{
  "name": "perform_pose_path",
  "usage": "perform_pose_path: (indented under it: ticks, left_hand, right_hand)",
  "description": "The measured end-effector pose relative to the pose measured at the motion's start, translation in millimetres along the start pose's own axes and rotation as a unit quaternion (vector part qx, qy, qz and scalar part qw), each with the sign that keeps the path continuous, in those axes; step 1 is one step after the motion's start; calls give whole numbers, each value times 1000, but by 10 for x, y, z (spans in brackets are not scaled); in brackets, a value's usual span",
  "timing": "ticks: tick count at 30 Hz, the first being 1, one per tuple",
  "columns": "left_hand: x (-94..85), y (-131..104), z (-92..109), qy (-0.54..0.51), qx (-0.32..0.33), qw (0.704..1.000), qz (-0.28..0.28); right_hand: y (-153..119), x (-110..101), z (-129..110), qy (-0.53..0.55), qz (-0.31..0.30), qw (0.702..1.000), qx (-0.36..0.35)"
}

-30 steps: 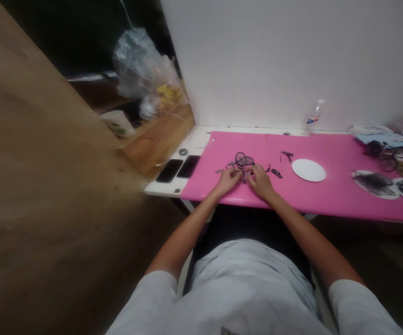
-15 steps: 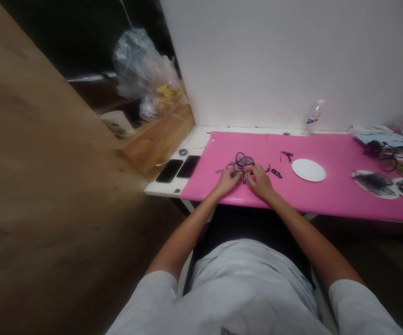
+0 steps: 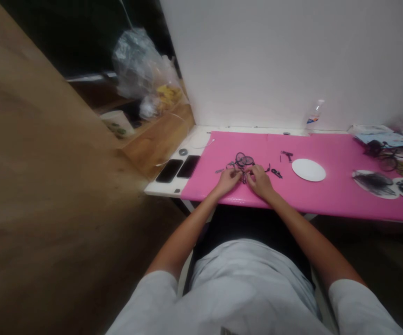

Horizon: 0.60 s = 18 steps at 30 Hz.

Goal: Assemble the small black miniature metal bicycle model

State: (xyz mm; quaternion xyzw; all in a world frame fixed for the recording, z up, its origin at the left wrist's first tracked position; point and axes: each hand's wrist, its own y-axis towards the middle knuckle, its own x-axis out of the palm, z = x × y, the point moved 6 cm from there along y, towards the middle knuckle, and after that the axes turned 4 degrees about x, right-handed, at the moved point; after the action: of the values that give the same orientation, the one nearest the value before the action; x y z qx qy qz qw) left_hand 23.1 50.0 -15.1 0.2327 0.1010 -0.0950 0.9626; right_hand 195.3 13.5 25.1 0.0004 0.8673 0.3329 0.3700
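Observation:
My left hand [image 3: 229, 180] and my right hand [image 3: 260, 181] meet over the pink table cover, fingertips pinched on a small dark frame-like piece [image 3: 244, 179] between them. It looks like part of a miniature bicycle; the fingers hide some of it. Just beyond the hands lie thin black spoked toy wheels [image 3: 243, 160]. Small dark parts [image 3: 220, 171] are left of my left hand. To the right of my right hand lie a black oblong part [image 3: 276, 173] and a black angular part [image 3: 287, 156].
A white plate [image 3: 308, 170] lies on the pink cover [image 3: 333, 197]. Farther right are plates with black parts [image 3: 376, 184] and a dark toy bicycle [image 3: 384, 156]. Two phones [image 3: 188, 166] lie at left. A clear bottle [image 3: 314, 114] stands by the wall; plastic bags [image 3: 138, 63] are at upper left.
My right fingers have shifted very slightly at the small dark piece. Otherwise the hands and the parts stay where they were.

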Motion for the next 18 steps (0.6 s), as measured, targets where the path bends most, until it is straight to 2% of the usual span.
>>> perform_pose_path:
  ticks: [18]
  left_hand:
    - [-8,-6,58,15,-11,1000,-3]
  right_hand:
    - [-2,4,-10,6,-7,1000,-2]
